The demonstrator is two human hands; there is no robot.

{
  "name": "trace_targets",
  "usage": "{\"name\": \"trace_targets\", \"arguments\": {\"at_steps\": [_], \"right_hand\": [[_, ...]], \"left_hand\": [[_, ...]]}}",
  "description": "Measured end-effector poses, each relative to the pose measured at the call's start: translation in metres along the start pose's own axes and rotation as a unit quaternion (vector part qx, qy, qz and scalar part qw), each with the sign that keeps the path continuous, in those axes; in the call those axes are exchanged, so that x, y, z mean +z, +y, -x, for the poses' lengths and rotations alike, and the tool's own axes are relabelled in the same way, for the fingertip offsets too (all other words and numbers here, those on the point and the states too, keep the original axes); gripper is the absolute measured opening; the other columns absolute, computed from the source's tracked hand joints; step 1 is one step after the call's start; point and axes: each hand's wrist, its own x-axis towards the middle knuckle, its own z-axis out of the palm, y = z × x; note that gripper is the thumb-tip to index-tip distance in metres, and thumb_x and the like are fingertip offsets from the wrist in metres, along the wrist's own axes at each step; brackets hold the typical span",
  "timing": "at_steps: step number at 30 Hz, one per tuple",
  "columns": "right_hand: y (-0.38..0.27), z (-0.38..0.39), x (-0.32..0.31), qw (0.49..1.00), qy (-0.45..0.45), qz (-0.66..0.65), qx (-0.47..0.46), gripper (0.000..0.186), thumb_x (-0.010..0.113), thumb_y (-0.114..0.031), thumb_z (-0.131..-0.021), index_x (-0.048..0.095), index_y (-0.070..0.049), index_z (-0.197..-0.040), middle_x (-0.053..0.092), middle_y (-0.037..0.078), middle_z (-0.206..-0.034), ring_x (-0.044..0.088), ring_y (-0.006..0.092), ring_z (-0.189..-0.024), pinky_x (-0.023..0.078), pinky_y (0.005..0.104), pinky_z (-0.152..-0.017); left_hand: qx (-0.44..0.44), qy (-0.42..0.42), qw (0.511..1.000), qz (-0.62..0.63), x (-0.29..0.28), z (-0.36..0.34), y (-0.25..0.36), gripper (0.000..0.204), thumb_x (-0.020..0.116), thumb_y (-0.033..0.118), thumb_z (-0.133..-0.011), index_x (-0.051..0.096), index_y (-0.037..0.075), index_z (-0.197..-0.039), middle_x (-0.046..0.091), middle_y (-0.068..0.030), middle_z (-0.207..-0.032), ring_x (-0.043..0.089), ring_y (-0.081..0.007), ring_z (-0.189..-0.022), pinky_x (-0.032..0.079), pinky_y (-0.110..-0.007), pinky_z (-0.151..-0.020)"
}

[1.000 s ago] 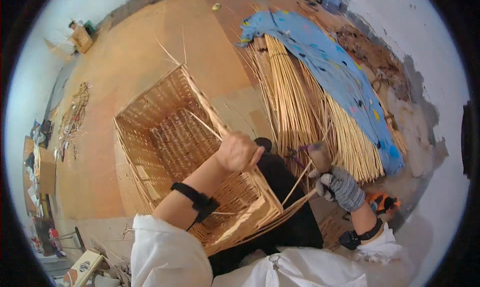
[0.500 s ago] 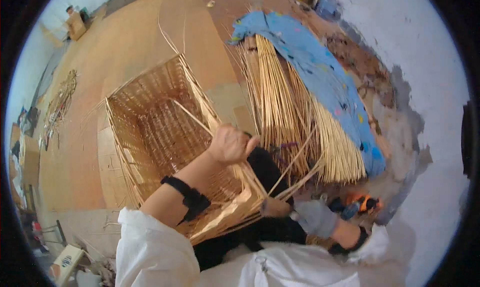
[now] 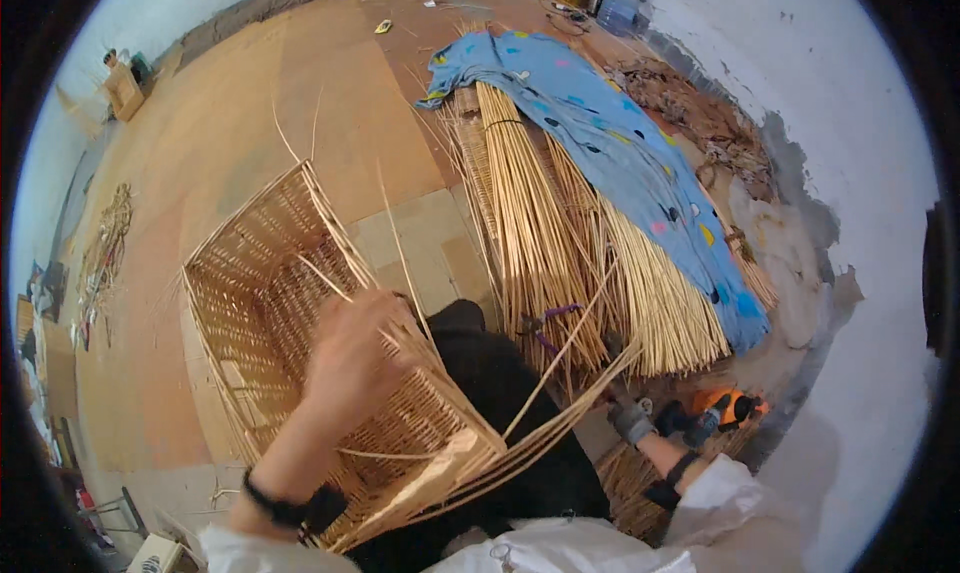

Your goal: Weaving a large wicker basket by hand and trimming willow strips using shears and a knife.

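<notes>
My left hand (image 3: 355,348), bare and blurred, is at the right rim of a woven wicker basket (image 3: 245,303); its fingers are smeared by motion. Loose rods rise from the rim and trail off the near right corner. My gray-gloved right hand (image 3: 630,423) is low at the right, among dark tools beside an orange object (image 3: 745,405); its fingers curl, and what they hold, if anything, is hidden. Purple-handled cutters (image 3: 548,318) lie on the long pale willow bundles (image 3: 650,303). The basket rests against my dark-clad legs (image 3: 520,453).
A blue patterned cloth (image 3: 600,143) partly covers the bundles along the white wall (image 3: 860,233). Metal and plastic containers (image 3: 600,3) stand at the back right. A pile of scraps (image 3: 105,253) lies at left on the tan floor boards (image 3: 200,123), near boxes along the wall.
My left hand has moved down and left with the basket. My right hand, first raised with a mallet, dropped to the basket's corner, then moved right toward the dark tools.
</notes>
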Motion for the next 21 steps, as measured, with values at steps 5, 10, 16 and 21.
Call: {"name": "trace_targets", "arguments": {"at_steps": [5,10,16,21], "right_hand": [[-0.042,-0.182,-0.035,0.91,0.231,0.328,0.106,0.048,0.052,-0.028,-0.079,0.045,-0.006,-0.121,0.049,0.014,-0.116,0.044,0.0264,-0.111,0.034,0.0335,-0.093],[-0.059,-0.226,-0.038,0.947,0.02,0.321,0.017,0.049,0.054,-0.031,-0.078,0.046,-0.006,-0.119,0.051,0.014,-0.114,0.046,0.027,-0.108,0.036,0.0342,-0.092],[-0.025,-0.146,-0.065,0.858,-0.28,0.401,-0.159,0.051,0.056,-0.034,-0.076,0.047,-0.005,-0.117,0.053,0.015,-0.11,0.049,0.0278,-0.104,0.037,0.0351,-0.09],[-0.049,0.018,-0.153,0.957,-0.231,-0.114,-0.135,0.052,0.048,-0.044,-0.08,0.048,-0.004,-0.114,0.055,0.014,-0.101,0.052,0.0278,-0.094,0.039,0.0402,-0.083]], "left_hand": [[-0.289,0.321,0.901,-0.038,-0.01,0.162,-0.12,0.077,0.069,-0.002,-0.061,0.03,0.0,-0.128,0.049,-0.0172,-0.114,0.046,-0.0277,-0.104,0.035,-0.037,-0.092],[-0.536,0.263,0.695,0.401,0.01,0.185,-0.08,0.075,0.061,-0.002,-0.065,0.024,-0.002,-0.13,0.056,-0.0163,-0.095,0.055,-0.0226,-0.084,0.045,-0.032,-0.077],[-0.249,0.236,0.899,-0.271,-0.018,0.106,-0.044,0.052,0.053,-0.002,-0.069,0.038,-0.005,-0.119,0.056,-0.0207,-0.102,0.056,-0.0306,-0.092,0.045,-0.034,-0.079],[-0.306,0.05,0.854,0.418,0.064,0.03,-0.103,0.023,0.052,0.01,-0.084,0.048,-0.003,-0.102,0.056,-0.0108,-0.089,0.055,-0.021,-0.078,0.046,-0.032,-0.074]]}}
